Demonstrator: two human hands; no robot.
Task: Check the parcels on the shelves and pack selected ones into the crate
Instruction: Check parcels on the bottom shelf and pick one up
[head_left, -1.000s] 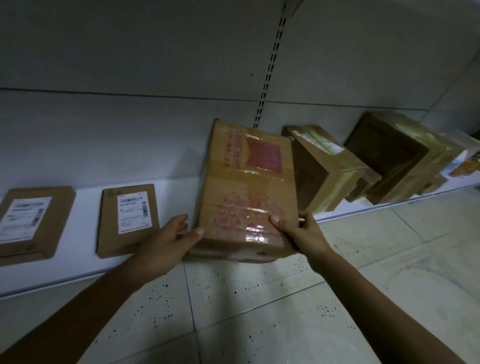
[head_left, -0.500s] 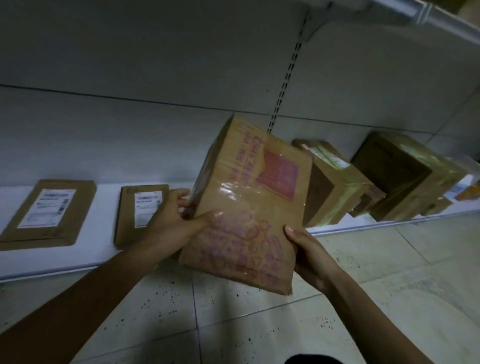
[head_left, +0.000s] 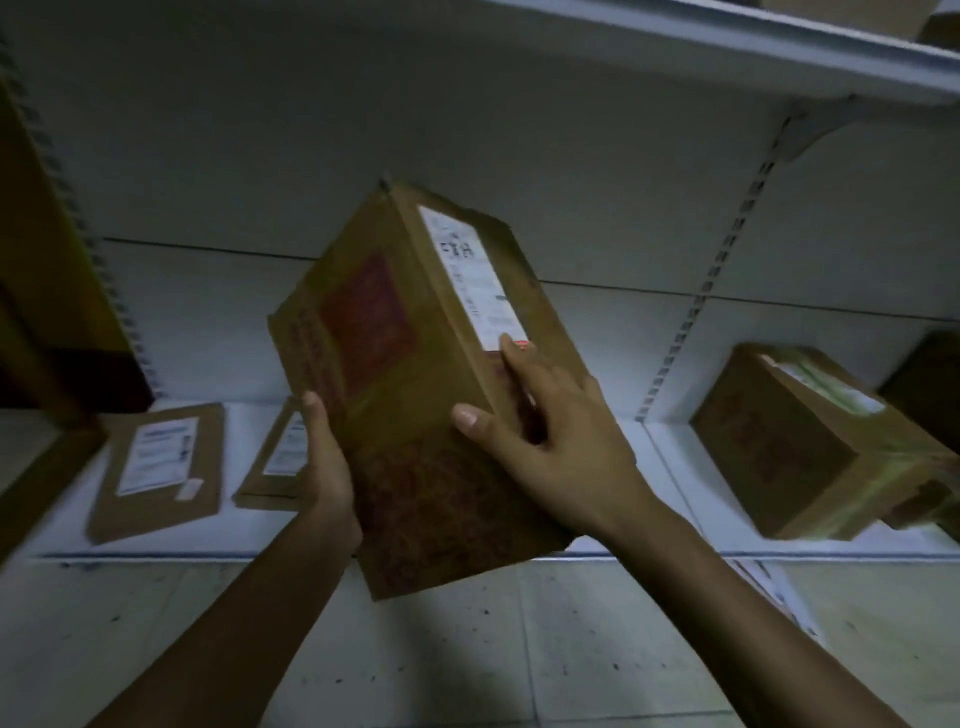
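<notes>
So both forearms come up from the bottom over the speckled tile floor (head_left: 519, 649), and both hands have hold of the same cardboard box (head_left: 395, 374), which is up in the air between them, tilted with its top leaning away to the right. The left hand (head_left: 324, 467) cups the lower left edge, thumb pointing up along that edge; the fingers go behind the box, so I can't tell how they sit. The right hand (head_left: 545, 441) straddles the right front corner, thumb pressed on the red-printed front face and fingers spread over the side face. Its longest fingertip just reaches the bottom of the white label (head_left: 470, 275) on that side; the print is too blurry to read. Just past the hands is the low white shelf (head_left: 670, 467). Left of the left hand a flat parcel (head_left: 156, 467) lies label up, and a second flat parcel (head_left: 275, 457) next to it is partly hidden by the left hand and the box. Well off to the right of the right hand sits a taped box (head_left: 795, 441), tilted. Behind everything there's a slotted upright (head_left: 711, 291), and higher still the upper shelf (head_left: 727, 47) overhangs.
</notes>
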